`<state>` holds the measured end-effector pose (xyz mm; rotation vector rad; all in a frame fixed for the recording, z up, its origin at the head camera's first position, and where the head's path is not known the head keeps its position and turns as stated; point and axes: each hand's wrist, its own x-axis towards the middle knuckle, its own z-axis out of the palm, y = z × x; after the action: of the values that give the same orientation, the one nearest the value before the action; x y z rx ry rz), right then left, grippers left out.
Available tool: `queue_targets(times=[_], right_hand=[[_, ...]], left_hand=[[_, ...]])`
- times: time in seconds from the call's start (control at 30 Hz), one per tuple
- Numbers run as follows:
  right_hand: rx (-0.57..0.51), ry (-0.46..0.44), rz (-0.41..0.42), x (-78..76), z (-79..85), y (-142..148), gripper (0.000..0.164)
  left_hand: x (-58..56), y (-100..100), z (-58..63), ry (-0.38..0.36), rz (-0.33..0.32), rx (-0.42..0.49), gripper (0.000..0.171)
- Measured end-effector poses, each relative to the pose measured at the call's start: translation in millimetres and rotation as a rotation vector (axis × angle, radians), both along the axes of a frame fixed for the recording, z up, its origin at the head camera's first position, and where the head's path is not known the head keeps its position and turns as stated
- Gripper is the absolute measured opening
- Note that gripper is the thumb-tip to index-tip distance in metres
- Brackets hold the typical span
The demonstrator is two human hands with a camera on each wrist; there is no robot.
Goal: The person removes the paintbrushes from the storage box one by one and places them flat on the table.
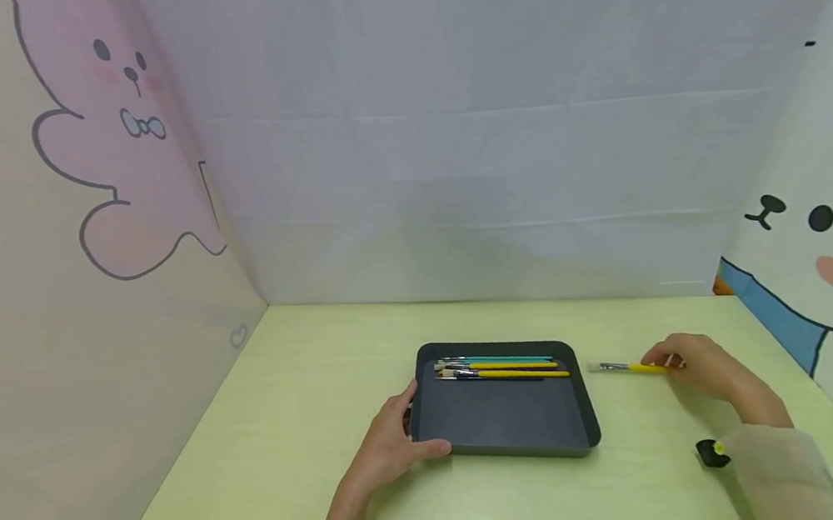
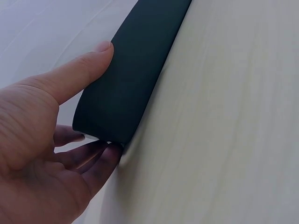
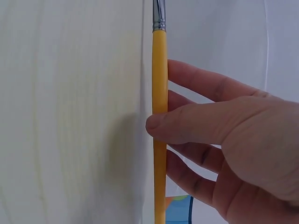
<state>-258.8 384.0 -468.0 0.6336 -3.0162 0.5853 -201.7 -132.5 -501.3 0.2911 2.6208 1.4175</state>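
Observation:
A dark grey rectangular tray lies on the table, with several paintbrushes in its far part, yellow- and teal-handled among them. My left hand grips the tray's near left corner. In the left wrist view, the thumb presses the outer wall of the tray while fingers curl at the corner's underside. Right of the tray, my right hand pinches a yellow-handled paintbrush, its pale bristles pointing left toward the tray. The right wrist view shows the thumb across the yellow handle, fingers behind it.
The pale yellow-green table is bounded by a white sheet at the back. Side panels with cartoon animals stand left and right. A small black object sits by the right sleeve.

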Motion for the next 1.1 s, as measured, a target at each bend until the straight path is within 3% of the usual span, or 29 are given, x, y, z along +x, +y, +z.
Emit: queue_targets(times=[1.1], right_hand=[[-0.01,-0.016,-0.034,-4.2,-9.5,5.5,0.036]], left_hand=[[-0.1,0.4,-3.0,0.032,0.002,-0.01,0.118]])
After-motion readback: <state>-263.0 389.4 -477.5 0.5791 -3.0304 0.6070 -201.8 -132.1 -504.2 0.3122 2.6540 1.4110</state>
